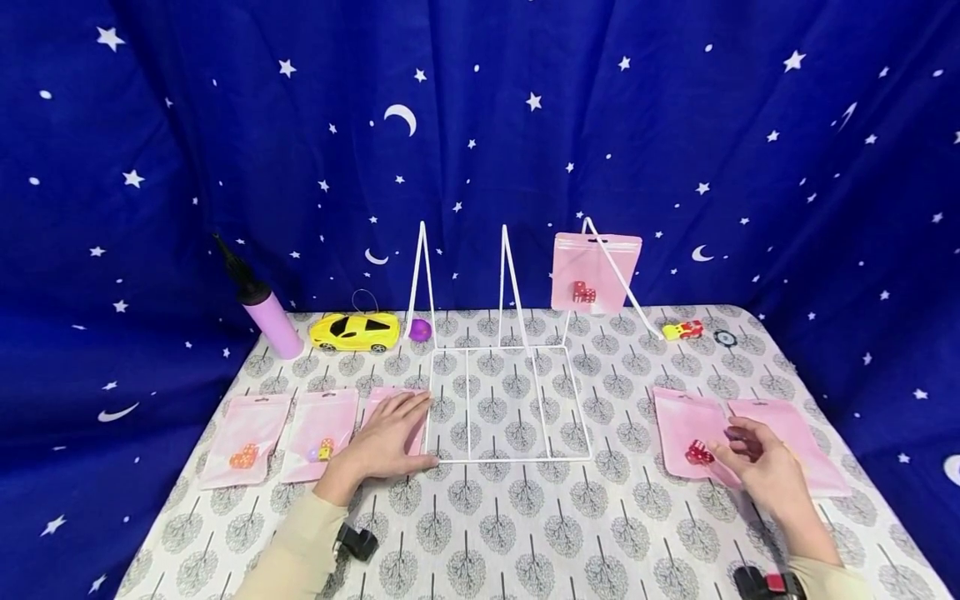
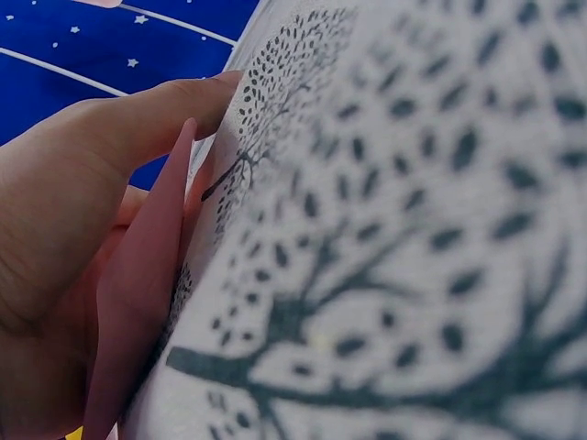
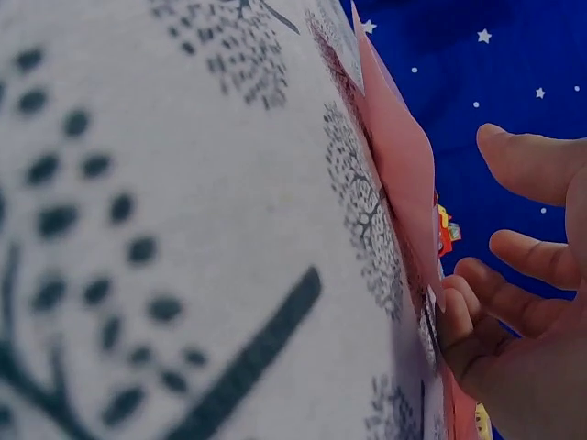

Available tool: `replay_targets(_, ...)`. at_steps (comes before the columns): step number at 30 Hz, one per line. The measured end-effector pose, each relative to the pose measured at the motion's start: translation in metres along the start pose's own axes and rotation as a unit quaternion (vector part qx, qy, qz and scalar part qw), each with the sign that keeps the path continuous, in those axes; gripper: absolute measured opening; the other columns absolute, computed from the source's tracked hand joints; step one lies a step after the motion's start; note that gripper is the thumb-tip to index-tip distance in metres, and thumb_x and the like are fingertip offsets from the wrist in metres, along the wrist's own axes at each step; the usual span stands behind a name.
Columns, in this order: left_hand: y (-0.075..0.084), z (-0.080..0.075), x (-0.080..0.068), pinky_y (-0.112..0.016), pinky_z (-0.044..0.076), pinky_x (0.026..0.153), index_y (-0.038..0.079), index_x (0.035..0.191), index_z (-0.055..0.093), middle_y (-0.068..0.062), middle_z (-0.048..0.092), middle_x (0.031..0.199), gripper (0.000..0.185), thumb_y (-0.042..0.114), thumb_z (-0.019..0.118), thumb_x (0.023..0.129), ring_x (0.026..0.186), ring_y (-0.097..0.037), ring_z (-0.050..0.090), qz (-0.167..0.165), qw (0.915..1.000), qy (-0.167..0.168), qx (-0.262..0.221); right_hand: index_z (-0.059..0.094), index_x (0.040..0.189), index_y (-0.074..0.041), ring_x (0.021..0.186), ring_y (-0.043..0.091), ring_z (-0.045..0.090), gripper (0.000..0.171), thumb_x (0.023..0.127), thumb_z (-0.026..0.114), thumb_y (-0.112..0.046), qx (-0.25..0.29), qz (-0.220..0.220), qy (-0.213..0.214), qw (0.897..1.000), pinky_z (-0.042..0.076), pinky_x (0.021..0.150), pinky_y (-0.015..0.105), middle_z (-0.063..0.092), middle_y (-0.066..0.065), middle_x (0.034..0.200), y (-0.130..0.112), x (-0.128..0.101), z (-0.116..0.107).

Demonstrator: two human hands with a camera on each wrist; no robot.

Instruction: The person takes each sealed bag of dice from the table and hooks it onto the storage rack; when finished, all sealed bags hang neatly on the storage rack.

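Observation:
My left hand (image 1: 386, 437) lies over a pink zip bag (image 1: 378, 398), its fingertips right at the left side of a white wire rack (image 1: 510, 460). In the left wrist view the thumb stretches past the edge of that pink bag (image 2: 142, 275). Over on the right, my right hand (image 1: 768, 471) is held with bent, parted fingers above two pink bags. One bag (image 1: 678, 408) has dark red dice (image 1: 699, 452) in it; the other bag (image 1: 813, 446) is partly covered by the hand. A further pink bag (image 1: 566, 267) with red dice hangs on the rack's right prong.
Two pink bags with dice, one orange (image 1: 243, 456) and one yellow (image 1: 326, 450), lie at the left. Behind stand a purple pump (image 1: 273, 325), a yellow toy car (image 1: 356, 332) and a purple ball (image 1: 421, 330). A small red-yellow toy (image 1: 682, 330) lies back right.

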State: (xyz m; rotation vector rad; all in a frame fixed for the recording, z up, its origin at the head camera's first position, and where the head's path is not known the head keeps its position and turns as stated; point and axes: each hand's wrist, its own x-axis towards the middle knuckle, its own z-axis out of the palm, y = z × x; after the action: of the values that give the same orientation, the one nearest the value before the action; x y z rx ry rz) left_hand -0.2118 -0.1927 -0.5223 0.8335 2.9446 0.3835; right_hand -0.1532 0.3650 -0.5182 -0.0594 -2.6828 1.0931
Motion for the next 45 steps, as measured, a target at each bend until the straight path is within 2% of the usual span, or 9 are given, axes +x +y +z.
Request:
replay_targets(5,0.0,0.0,0.0,-0.056,0.017,0.12,0.011,0.153,0.03,-0.006,0.027,0.161,0.102,0.069,0.065,0.077,0.146,-0.033,0.025,0.0,1.0,-0.002,-0.001,0.047,0.13,0.012,0.077,-0.019,0.045,0.059,0.086,0.075,-0.016,0.012,0.022,-0.014,1.0,0.043,0.065,0.003,0.061,0.034,0.11,0.002,0.0,0.001)
replay_targets(15,-0.001,0.0,0.001,-0.056,0.017,0.12,0.011,0.153,0.03,-0.005,0.027,0.161,0.102,0.068,0.065,0.077,0.146,-0.033,0.024,0.0,1.0,-0.001,-0.003,0.042,0.134,0.013,0.08,-0.015,0.043,0.075,0.085,0.075,-0.033,-0.025,0.065,-0.053,0.996,0.041,0.064,0.007,0.058,0.032,0.115,0.002,0.004,-0.002)
replay_targets(22,-0.001,0.0,0.001,-0.056,0.018,0.12,0.012,0.153,0.03,-0.005,0.027,0.161,0.102,0.069,0.065,0.077,0.146,-0.033,0.025,0.0,1.0,0.002,-0.001,0.029,0.14,0.018,0.088,0.019,0.054,0.094,0.084,0.074,-0.043,-0.071,0.092,-0.123,0.986,0.043,0.069,0.022,0.057,0.024,0.111,-0.003,0.012,-0.006)
replay_targets(26,-0.001,0.0,0.0,-0.056,0.017,0.12,0.011,0.153,0.03,-0.005,0.027,0.161,0.102,0.069,0.065,0.077,0.146,-0.033,0.025,-0.001,1.0,0.001,-0.004,0.022,0.143,0.019,0.098,0.045,0.057,0.105,0.083,0.071,-0.052,-0.108,0.109,-0.158,0.975,0.05,0.079,0.049,0.055,0.035,0.118,-0.007,0.016,-0.008)
replay_targets(30,0.0,-0.001,0.001,-0.056,0.017,0.12,0.011,0.153,0.03,-0.005,0.027,0.161,0.102,0.069,0.065,0.077,0.146,-0.033,0.024,-0.003,1.0,-0.001,-0.003,0.018,0.145,0.016,0.114,0.064,0.042,0.11,0.084,0.065,-0.062,-0.136,0.121,-0.183,0.966,0.04,0.09,0.07,0.041,0.045,0.133,-0.01,0.019,-0.009)
replay_targets(33,0.0,-0.001,0.0,-0.056,0.017,0.12,0.011,0.153,0.03,-0.004,0.026,0.161,0.102,0.069,0.065,0.077,0.147,-0.033,0.024,-0.004,1.0,-0.001,-0.005,0.016,0.146,0.015,0.117,0.067,0.036,0.111,0.084,0.062,-0.064,-0.136,0.136,-0.198,0.961,0.036,0.092,0.073,0.033,0.046,0.137,-0.012,0.02,-0.009)
replay_targets(36,0.0,0.0,0.0,-0.056,0.017,0.12,0.011,0.153,0.03,-0.004,0.026,0.161,0.101,0.069,0.065,0.077,0.147,-0.032,0.024,-0.004,1.0,-0.002,-0.002,0.014,0.147,0.014,0.116,0.066,0.037,0.113,0.082,0.064,-0.065,-0.124,0.149,-0.201,0.96,0.038,0.092,0.072,0.033,0.047,0.136,-0.013,0.02,-0.007)
replay_targets(39,0.0,0.001,0.0,-0.055,0.016,0.12,0.012,0.153,0.03,-0.004,0.026,0.161,0.101,0.069,0.065,0.077,0.147,-0.032,0.024,-0.005,1.0,-0.002,-0.002,0.019,0.144,0.012,0.109,0.063,0.046,0.111,0.079,0.068,-0.064,-0.115,0.147,-0.19,0.964,0.045,0.085,0.066,0.041,0.046,0.129,-0.013,0.019,-0.005)
replay_targets(45,-0.001,0.0,0.001,-0.055,0.015,0.12,0.012,0.154,0.029,-0.004,0.025,0.161,0.102,0.069,0.065,0.077,0.147,-0.032,0.023,-0.007,1.0,-0.002,-0.004,0.019,0.142,0.012,0.105,0.059,0.051,0.109,0.078,0.073,-0.059,-0.107,0.136,-0.172,0.97,0.047,0.081,0.063,0.047,0.045,0.123,-0.016,0.017,-0.004)
